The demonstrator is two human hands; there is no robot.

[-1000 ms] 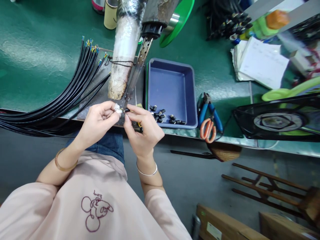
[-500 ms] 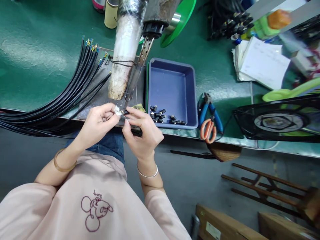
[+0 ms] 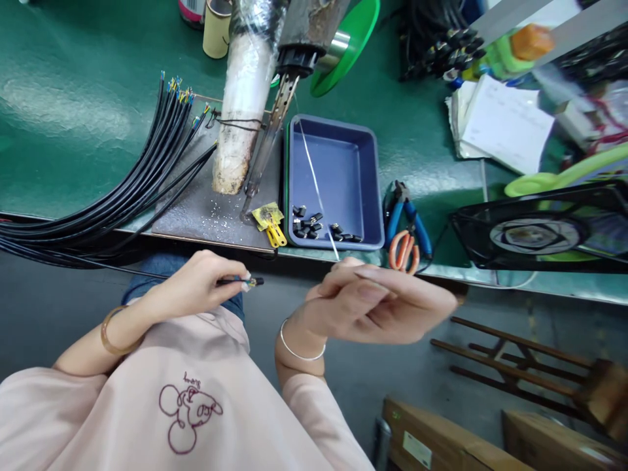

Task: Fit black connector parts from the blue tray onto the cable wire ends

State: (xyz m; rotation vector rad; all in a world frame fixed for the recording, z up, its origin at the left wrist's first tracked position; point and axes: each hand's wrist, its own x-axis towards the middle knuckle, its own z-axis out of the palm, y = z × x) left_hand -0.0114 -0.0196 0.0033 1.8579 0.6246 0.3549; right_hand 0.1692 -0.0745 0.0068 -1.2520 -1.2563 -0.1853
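My left hand (image 3: 196, 288) is closed on the end of a thin black cable (image 3: 245, 282), whose tip carries a small black connector, held just below the bench edge over my lap. My right hand (image 3: 373, 302) is off the bench front, fingers stretched rightward and pressed together, pinching a thin solder wire (image 3: 314, 176) that runs up across the blue tray (image 3: 366, 190). The fixed soldering iron (image 3: 267, 144) slants down to a dark metal plate (image 3: 206, 212), with both hands well clear of its tip.
A bundle of black cables (image 3: 122, 190) fans across the green bench at left. Small black connectors (image 3: 318, 229) lie in the blue tray. Blue and orange pliers (image 3: 407, 229), a yellow clip (image 3: 269, 222), papers (image 3: 500, 124) and a black fan (image 3: 540, 235) sit nearby.
Both hands left the iron's tip. The left drew the cable end back toward my lap. The right swung out to the right, pulling the solder wire taut across the tray.
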